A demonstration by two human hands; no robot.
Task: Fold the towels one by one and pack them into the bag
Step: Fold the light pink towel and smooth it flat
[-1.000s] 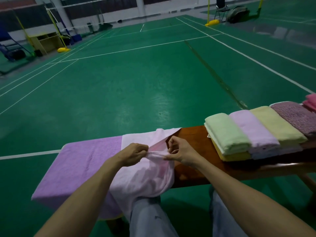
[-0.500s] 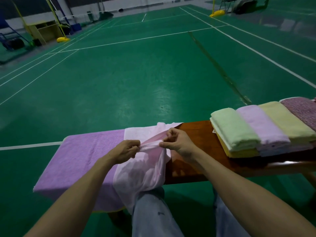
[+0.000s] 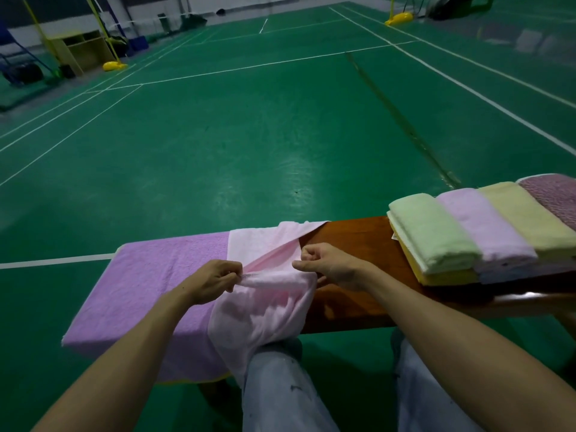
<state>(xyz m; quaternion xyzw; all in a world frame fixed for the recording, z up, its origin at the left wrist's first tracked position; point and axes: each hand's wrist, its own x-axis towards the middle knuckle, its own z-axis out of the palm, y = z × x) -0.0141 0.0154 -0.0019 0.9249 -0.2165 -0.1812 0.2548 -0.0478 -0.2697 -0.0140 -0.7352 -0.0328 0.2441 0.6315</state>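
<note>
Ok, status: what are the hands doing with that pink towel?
Left hand, right hand both pinch pink towel at its edge. It drapes off the bench, unfolded. No bag in view.

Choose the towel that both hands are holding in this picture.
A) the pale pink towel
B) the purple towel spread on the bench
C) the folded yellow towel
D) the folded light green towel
A: the left hand and the right hand both pinch the bunched edge of the pale pink towel, which hangs off the near edge of the wooden bench.
</note>
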